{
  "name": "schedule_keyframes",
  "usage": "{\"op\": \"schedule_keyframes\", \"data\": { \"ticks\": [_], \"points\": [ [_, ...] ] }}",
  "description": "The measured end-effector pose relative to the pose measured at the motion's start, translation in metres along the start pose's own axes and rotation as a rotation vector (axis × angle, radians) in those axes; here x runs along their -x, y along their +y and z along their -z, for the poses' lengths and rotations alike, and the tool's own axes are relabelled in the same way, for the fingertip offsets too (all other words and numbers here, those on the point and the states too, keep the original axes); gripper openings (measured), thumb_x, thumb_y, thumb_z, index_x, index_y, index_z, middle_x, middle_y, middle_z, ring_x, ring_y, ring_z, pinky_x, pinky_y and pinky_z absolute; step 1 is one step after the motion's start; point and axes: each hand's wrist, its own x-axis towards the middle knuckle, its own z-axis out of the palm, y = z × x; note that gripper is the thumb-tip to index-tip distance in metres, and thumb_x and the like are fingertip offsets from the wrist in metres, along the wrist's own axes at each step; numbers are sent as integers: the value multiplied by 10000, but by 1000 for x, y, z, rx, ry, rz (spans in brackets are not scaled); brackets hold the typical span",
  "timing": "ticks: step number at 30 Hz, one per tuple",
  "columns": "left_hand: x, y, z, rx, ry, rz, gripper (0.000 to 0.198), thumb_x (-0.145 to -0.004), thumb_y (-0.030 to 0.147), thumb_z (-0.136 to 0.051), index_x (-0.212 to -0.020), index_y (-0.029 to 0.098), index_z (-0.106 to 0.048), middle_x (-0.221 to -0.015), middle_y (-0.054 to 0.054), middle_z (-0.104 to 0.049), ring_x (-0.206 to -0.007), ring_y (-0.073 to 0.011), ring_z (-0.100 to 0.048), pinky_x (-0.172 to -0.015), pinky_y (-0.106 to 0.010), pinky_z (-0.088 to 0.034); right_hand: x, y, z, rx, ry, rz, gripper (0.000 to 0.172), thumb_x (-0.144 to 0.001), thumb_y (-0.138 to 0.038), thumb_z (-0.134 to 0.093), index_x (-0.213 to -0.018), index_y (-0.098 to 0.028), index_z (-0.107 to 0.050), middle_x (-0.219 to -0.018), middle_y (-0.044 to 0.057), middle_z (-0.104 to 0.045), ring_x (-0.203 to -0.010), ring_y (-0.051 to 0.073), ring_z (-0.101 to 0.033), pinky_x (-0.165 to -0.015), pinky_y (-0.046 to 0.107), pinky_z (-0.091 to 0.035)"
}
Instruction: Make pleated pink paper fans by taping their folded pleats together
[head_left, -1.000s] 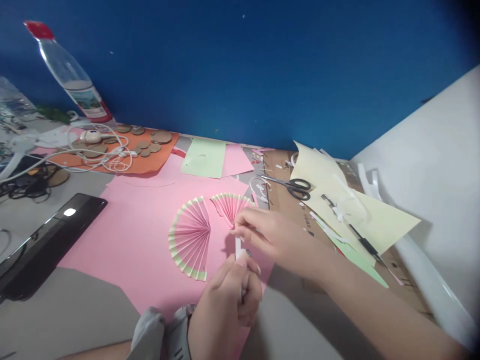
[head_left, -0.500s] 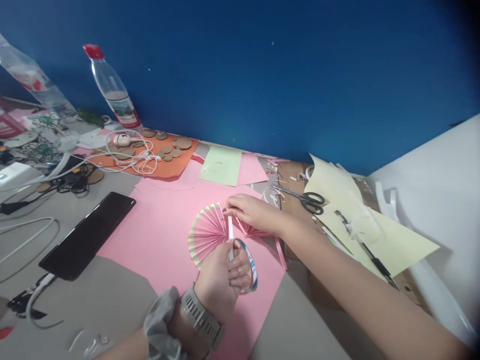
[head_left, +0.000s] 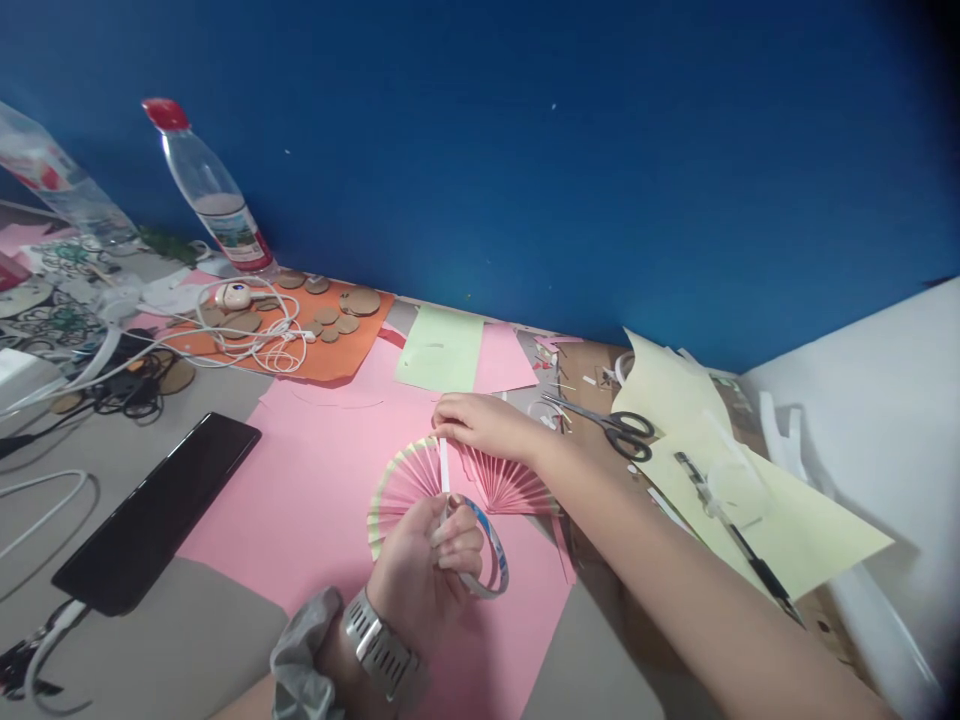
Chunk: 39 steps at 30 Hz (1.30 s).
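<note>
A roll of tape point(head_left: 495, 572) hangs from my left hand point(head_left: 427, 555), its fingers curled round one side of it. From there a white strip of tape point(head_left: 444, 466) runs up to my right hand point(head_left: 476, 425), whose fingers are pinched at the strip's upper end. The strip lies along the edge of a pleated pink paper fan point(head_left: 401, 485) with a yellow-green rim. On the other side of the strip, partly under my right hand and forearm, is a second pleated pink section point(head_left: 517, 487). Whether the two sections are joined is hidden.
Large pink paper point(head_left: 300, 500) lies beneath the work. Black scissors point(head_left: 611, 425) and a pen point(head_left: 739, 540) on cream paper point(head_left: 817, 500) are at right. At left lie a black phone point(head_left: 157, 515), tangled cables, orange paper point(head_left: 330, 365) with cardboard discs, and a bottle point(head_left: 217, 200).
My view has shifted slightly. The right forearm now covers less of the second pleated section, and the tape roll has turned a little in my left hand. Both hands keep their hold.
</note>
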Motion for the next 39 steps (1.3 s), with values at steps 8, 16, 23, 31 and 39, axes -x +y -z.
{"op": "schedule_keyframes", "data": {
  "ticks": [8,16,23,31,39],
  "points": [
    [3,-17,-8,85,-10,-75,347,-914,108,-268,-581,133,-363,-527,80,-209,-392,-11,-238,-385,-118,-284,0,0,0,2,-19,-35,195,-887,-282,-478,-752,-170,-563,-815,21,-591,-753,139,-510,-668,242,-320],
    [0,-18,-12,143,38,-71,302,-900,79,-267,-631,125,-399,-518,90,-191,-374,-9,-226,-395,-126,-325,-7,3,6,-49,-125,-92,230,-877,-313,-482,-721,-169,-571,-768,17,-600,-737,142,-519,-658,240,-336],
    [0,-17,-12,137,52,-72,272,-887,66,-295,-639,133,-384,-534,88,-194,-374,-6,-236,-401,-128,-335,-18,-2,16,-67,-252,-143,249,-852,-343,-502,-696,-163,-575,-793,38,-619,-732,150,-539,-658,250,-363],
    [1,-19,-15,55,93,-96,293,-894,76,-294,-625,133,-394,-530,79,-238,-379,-15,-245,-435,-158,-392,-22,2,23,-107,-386,-231,245,-846,-344,-448,-727,-182,-587,-759,29,-653,-625,132,-542,-556,238,-379],
    [-1,-19,-10,92,75,-99,267,-882,80,-327,-640,113,-434,-556,79,-220,-391,-6,-227,-430,-138,-377,-19,2,27,-112,-444,-216,118,-777,-232,-480,-767,-183,-587,-766,16,-629,-585,105,-494,-491,210,-353]
  ]
}}
